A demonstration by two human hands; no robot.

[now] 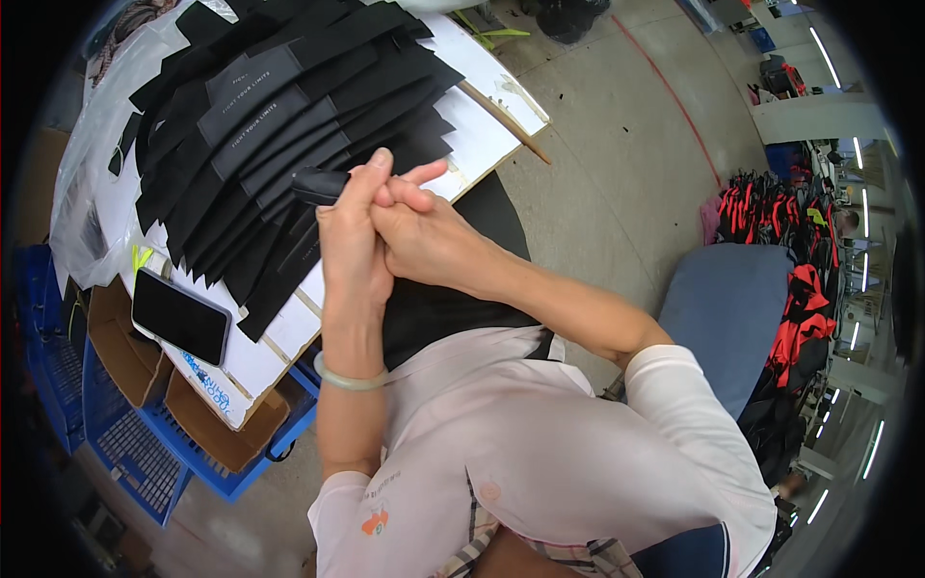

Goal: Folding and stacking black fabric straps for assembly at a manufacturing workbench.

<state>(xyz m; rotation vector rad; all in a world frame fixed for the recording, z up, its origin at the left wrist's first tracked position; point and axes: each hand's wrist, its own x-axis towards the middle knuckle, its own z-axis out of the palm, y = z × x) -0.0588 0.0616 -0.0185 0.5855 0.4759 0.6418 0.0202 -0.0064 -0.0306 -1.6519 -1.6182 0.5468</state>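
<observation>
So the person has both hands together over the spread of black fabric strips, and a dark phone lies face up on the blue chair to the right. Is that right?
Not quite. In the head view the phone lies on the white board at the left, below the black fabric strips, not on the blue chair. The rest holds: the left hand and right hand are pressed together over the strips.

Head-worn fisheye, looking down, close

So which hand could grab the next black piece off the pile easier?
Probably the left hand: it is raised nearest the fanned black fabric pieces, though it seems to grip a small black object. The right hand is clasped against it, farther from the pile.
</observation>
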